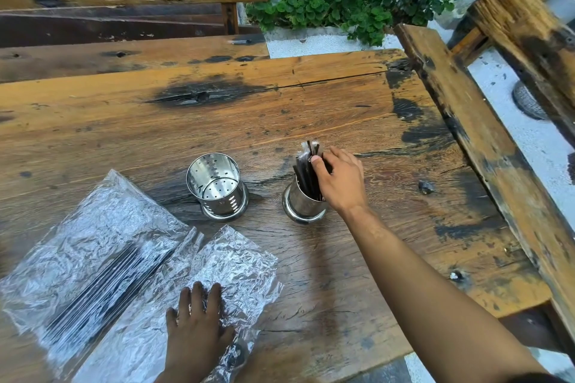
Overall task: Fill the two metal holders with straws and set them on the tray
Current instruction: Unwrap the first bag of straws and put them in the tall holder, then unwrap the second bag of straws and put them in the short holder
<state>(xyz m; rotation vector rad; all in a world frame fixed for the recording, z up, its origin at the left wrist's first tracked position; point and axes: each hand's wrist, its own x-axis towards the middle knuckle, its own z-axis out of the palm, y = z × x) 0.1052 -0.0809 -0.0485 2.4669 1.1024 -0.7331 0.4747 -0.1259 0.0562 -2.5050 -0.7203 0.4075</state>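
My right hand (337,179) grips straws (306,171) upright in the holder (303,204) right of the empty holder (217,186); my left hand (199,323) lies flat, pinning the bag (236,267).

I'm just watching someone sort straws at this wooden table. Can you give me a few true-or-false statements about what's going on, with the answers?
1. The right hand grips a bundle of dark straws standing in the right metal holder. True.
2. The left metal holder is packed with straws. False: it is empty, and its perforated bottom shows.
3. The left hand rests flat on a crinkled plastic bag. True.
4. Both holders lie tipped over on the table. False: both stand upright.
5. The other plastic bag, to the left, has dark straws inside. True.
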